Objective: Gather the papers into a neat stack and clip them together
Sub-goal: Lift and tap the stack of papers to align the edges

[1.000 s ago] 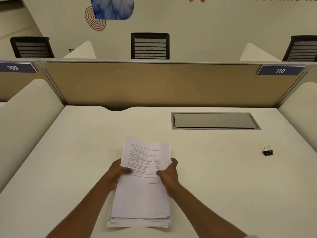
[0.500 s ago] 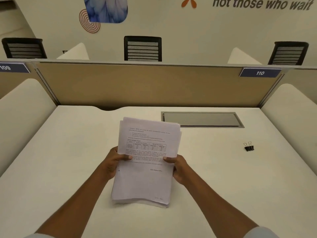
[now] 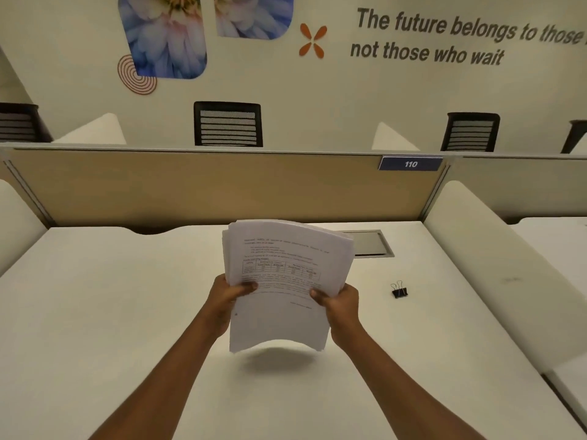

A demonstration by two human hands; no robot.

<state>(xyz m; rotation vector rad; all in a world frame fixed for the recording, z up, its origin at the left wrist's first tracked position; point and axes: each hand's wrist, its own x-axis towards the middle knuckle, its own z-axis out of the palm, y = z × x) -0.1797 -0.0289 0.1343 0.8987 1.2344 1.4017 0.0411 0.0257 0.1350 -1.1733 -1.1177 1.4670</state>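
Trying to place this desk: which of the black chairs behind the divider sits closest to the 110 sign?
The chair right of centre, just above and right of the 110 sign. The centre chair stands well left.

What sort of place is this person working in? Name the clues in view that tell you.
Probably a shared office or study hall with numbered desks. A tan divider panel carries a seat tag reading 110, office chairs stand behind it, and a motivational slogan is printed on the wall.

Stack lifted clear of the desk

The sheaf of white printed papers (image 3: 282, 281), lying flat on the cream desk (image 3: 127, 296) a second ago, now hangs above it, tilted upright, lower edge bowed, gripped at its sides by the left hand (image 3: 227, 296) and right hand (image 3: 340, 304).
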